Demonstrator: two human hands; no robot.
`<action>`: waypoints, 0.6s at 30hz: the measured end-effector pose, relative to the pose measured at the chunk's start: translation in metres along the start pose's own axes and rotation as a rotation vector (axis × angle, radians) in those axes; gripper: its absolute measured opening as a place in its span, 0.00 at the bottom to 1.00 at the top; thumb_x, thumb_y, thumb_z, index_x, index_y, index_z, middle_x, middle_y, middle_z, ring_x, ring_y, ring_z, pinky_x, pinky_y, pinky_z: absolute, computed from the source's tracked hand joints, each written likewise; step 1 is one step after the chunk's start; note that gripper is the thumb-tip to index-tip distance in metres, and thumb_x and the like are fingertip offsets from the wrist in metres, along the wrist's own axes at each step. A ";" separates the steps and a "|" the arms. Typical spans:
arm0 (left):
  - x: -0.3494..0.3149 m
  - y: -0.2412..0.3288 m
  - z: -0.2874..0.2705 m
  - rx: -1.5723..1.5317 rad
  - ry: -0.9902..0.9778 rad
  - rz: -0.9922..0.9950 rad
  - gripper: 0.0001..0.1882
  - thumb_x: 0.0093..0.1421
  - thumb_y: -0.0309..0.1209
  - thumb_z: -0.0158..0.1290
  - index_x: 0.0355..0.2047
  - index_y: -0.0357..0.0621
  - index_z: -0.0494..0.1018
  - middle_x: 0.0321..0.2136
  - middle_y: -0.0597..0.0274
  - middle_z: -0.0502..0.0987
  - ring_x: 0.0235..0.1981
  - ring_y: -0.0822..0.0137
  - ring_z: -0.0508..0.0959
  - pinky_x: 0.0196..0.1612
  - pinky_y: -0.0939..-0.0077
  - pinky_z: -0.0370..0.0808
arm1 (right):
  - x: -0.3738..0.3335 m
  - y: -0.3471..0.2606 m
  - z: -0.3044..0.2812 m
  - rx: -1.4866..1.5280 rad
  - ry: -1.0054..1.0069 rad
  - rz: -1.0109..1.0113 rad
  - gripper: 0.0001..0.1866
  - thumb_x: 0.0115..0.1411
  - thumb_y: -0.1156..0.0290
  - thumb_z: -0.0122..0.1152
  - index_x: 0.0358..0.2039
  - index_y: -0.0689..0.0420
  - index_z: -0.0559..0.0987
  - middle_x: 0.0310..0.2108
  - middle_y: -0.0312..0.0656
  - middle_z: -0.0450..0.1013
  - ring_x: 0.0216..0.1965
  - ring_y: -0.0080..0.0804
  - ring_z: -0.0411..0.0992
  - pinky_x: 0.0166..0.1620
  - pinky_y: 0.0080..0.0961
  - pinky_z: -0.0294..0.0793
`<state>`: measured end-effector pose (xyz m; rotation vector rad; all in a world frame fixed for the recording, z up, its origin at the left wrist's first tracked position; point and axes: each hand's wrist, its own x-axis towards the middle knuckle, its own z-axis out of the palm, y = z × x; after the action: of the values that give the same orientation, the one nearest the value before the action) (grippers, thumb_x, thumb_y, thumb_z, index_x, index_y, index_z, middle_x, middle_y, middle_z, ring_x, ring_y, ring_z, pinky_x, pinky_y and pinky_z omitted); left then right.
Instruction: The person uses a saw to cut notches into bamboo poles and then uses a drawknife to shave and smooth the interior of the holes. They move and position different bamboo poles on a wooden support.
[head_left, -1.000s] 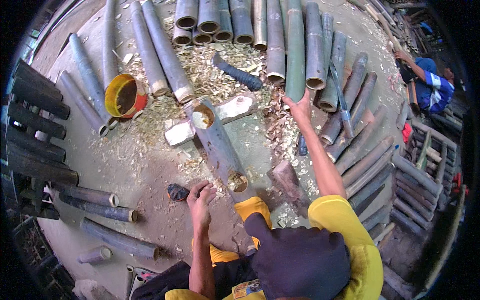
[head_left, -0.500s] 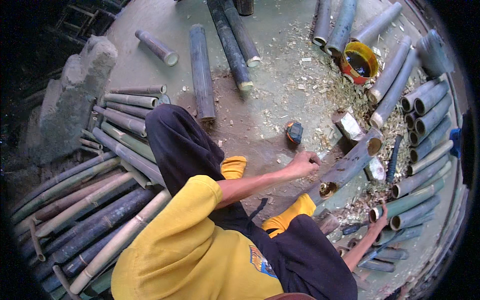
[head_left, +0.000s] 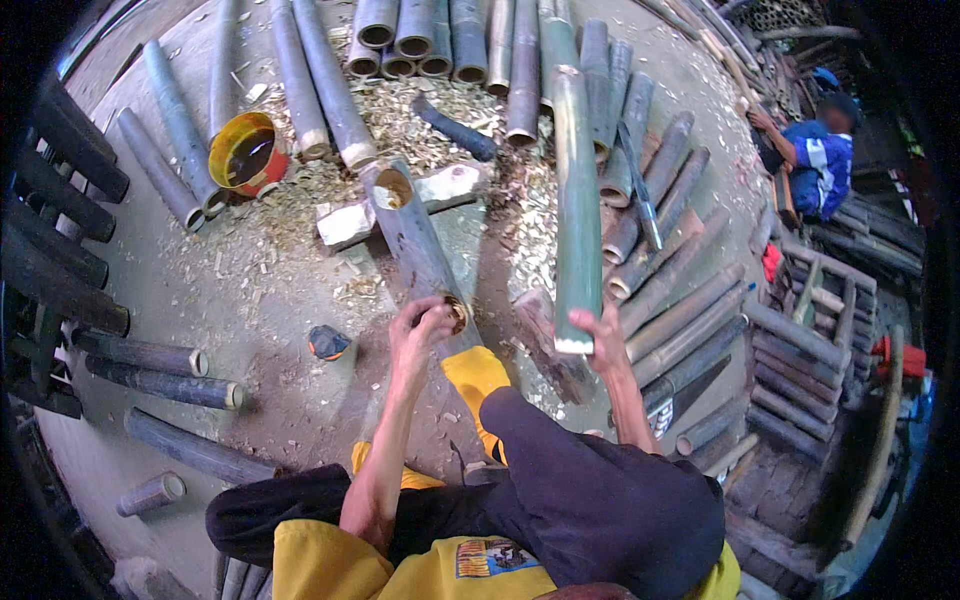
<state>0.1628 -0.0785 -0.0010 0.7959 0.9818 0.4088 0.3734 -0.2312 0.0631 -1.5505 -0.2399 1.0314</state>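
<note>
A green bamboo pole (head_left: pixel 577 200) stands out ahead of me on the right. My right hand (head_left: pixel 603 340) is closed round its near end, thumb on top. My left hand (head_left: pixel 418 325) is beside a grey bamboo pole (head_left: pixel 420 240) with holes cut in it. Its fingers are loosely bent and apart, with nothing visible in them; whether they touch the pole is unclear. That pole slants across a pale block (head_left: pixel 345 226), its near part by my yellow-socked foot (head_left: pixel 475 372).
Wood chips (head_left: pixel 380 125) litter the floor. A yellow and red bucket (head_left: pixel 247 160) of dark liquid stands far left; a tape measure (head_left: pixel 328 342) lies nearer. Bamboo poles (head_left: pixel 470 45) are stacked ahead, with more (head_left: pixel 690 320) on the right. Another person (head_left: pixel 822 160) sits far right.
My view has swung to the right. The green pole has come off the pile in my right hand. My left hand has moved close to the grey pole's near hole.
</note>
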 end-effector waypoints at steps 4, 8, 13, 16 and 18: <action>0.010 0.022 0.025 0.003 -0.219 0.062 0.27 0.56 0.42 0.51 0.49 0.32 0.64 0.44 0.50 0.72 0.45 0.62 0.73 0.46 0.70 0.71 | -0.075 0.016 -0.017 -0.033 -0.088 0.005 0.37 0.37 0.66 0.67 0.48 0.68 0.65 0.32 0.46 0.71 0.31 0.34 0.73 0.31 0.28 0.76; 0.025 0.073 0.068 -0.104 -0.430 -0.005 0.37 0.56 0.49 0.50 0.59 0.41 0.53 0.56 0.54 0.60 0.56 0.59 0.62 0.53 0.50 0.63 | -0.119 0.007 -0.039 -0.084 -0.218 0.070 0.43 0.32 0.64 0.68 0.50 0.68 0.63 0.37 0.47 0.70 0.35 0.35 0.72 0.38 0.29 0.74; 0.052 0.129 0.067 0.024 -0.278 0.292 0.35 0.54 0.51 0.52 0.54 0.38 0.61 0.56 0.51 0.61 0.59 0.54 0.56 0.55 0.45 0.57 | -0.118 0.005 -0.022 -0.219 -0.359 0.021 0.48 0.29 0.63 0.70 0.53 0.68 0.62 0.41 0.47 0.70 0.42 0.38 0.70 0.49 0.29 0.66; 0.009 0.144 0.052 0.187 -0.060 0.381 0.33 0.50 0.46 0.57 0.51 0.37 0.64 0.50 0.50 0.67 0.52 0.57 0.66 0.55 0.60 0.61 | -0.093 0.013 -0.018 -0.488 -0.340 0.007 0.54 0.28 0.61 0.74 0.56 0.67 0.59 0.46 0.48 0.68 0.48 0.41 0.66 0.53 0.31 0.62; -0.022 0.166 0.071 0.128 -0.214 0.495 0.32 0.50 0.43 0.58 0.50 0.37 0.64 0.49 0.53 0.69 0.48 0.58 0.70 0.51 0.66 0.66 | -0.063 0.033 -0.051 -0.764 -0.224 -0.239 0.52 0.30 0.62 0.75 0.56 0.66 0.59 0.43 0.49 0.70 0.46 0.42 0.68 0.53 0.33 0.64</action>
<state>0.2188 -0.0124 0.1594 1.1790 0.6079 0.6748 0.3597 -0.3175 0.0594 -2.0064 -1.0455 0.9692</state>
